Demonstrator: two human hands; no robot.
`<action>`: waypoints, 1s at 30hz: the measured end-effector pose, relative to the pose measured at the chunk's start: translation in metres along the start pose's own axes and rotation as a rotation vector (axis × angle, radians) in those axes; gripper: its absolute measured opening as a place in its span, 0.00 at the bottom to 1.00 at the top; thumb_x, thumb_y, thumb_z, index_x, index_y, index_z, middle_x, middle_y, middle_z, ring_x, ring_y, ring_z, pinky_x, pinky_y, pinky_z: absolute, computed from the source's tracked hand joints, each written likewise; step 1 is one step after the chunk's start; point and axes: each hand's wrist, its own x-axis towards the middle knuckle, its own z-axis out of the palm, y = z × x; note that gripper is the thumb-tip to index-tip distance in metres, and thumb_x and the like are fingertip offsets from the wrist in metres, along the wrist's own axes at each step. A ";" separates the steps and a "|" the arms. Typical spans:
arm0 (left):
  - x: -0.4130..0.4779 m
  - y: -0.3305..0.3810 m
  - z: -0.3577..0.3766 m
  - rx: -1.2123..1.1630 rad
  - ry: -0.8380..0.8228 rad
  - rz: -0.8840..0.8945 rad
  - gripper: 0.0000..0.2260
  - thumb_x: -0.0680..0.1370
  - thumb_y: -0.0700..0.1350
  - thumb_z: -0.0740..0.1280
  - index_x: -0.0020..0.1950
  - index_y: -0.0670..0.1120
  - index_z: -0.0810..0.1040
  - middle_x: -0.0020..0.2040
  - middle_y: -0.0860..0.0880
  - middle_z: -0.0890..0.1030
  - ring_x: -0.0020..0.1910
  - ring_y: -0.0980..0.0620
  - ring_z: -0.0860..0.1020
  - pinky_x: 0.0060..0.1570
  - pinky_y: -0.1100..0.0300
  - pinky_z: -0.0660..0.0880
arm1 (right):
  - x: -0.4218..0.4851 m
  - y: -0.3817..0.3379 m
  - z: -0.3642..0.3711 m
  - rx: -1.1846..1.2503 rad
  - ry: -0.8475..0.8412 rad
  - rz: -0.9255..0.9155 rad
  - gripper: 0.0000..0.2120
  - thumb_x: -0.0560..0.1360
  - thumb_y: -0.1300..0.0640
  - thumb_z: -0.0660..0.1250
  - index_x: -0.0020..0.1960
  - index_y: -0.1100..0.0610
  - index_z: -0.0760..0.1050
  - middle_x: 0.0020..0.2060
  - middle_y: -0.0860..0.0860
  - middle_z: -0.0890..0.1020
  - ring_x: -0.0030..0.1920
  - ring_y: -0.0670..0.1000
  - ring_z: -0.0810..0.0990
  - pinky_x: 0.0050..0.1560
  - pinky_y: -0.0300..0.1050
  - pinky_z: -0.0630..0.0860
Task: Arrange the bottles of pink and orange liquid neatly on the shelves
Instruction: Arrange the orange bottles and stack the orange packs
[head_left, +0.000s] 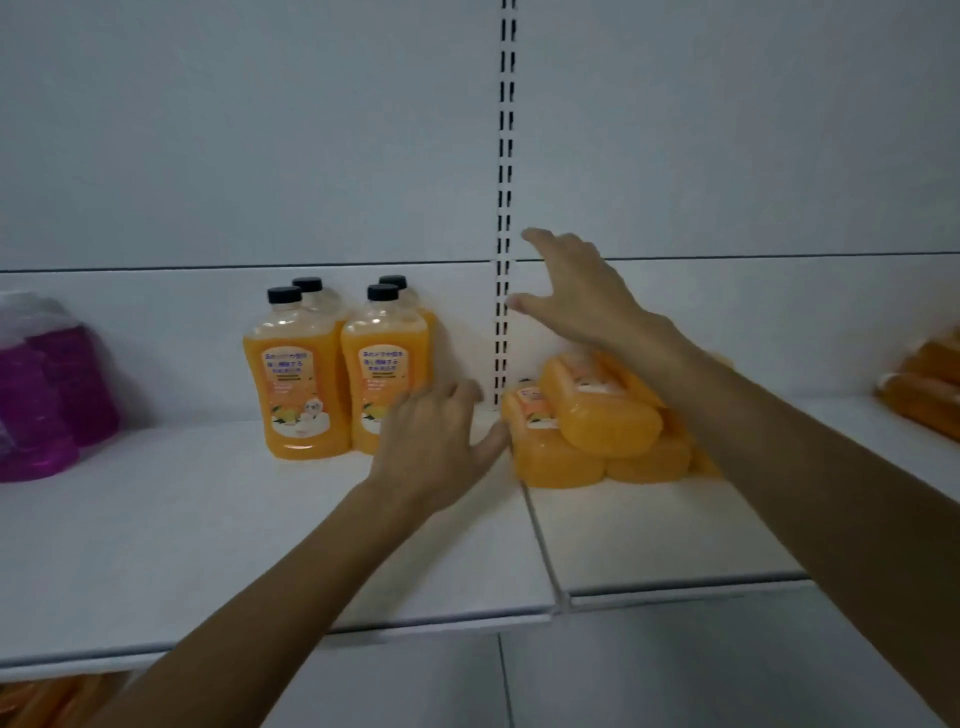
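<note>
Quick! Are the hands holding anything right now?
Left hand: open, fingers spread near an upright orange bottle, holding nothing.
Right hand: open above the lying orange bottles, holding nothing.

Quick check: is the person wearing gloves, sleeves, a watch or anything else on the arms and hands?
No. The left hand and right hand are bare, without gloves. The left forearm and right forearm are uncovered to the frame edge; no sleeve, watch, ring or band shows.
</note>
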 end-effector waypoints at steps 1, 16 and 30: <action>0.014 0.016 0.000 -0.068 0.023 0.035 0.21 0.78 0.59 0.57 0.65 0.48 0.71 0.61 0.48 0.77 0.59 0.50 0.74 0.57 0.55 0.69 | -0.001 0.015 -0.007 -0.003 0.003 0.033 0.33 0.76 0.45 0.65 0.75 0.54 0.56 0.70 0.58 0.66 0.69 0.59 0.64 0.66 0.55 0.65; 0.064 0.078 0.061 -0.856 -0.206 -0.399 0.33 0.65 0.65 0.57 0.70 0.59 0.62 0.69 0.47 0.68 0.57 0.49 0.69 0.52 0.55 0.65 | -0.006 0.137 -0.003 0.408 -0.365 0.432 0.29 0.71 0.40 0.68 0.66 0.54 0.67 0.61 0.53 0.74 0.47 0.50 0.75 0.41 0.44 0.72; 0.077 0.140 0.065 -0.826 0.007 -0.285 0.22 0.79 0.61 0.53 0.66 0.51 0.72 0.65 0.53 0.71 0.63 0.58 0.70 0.64 0.59 0.66 | -0.009 0.148 -0.046 1.144 -0.203 0.578 0.24 0.65 0.58 0.76 0.58 0.62 0.77 0.41 0.55 0.83 0.31 0.50 0.83 0.29 0.41 0.78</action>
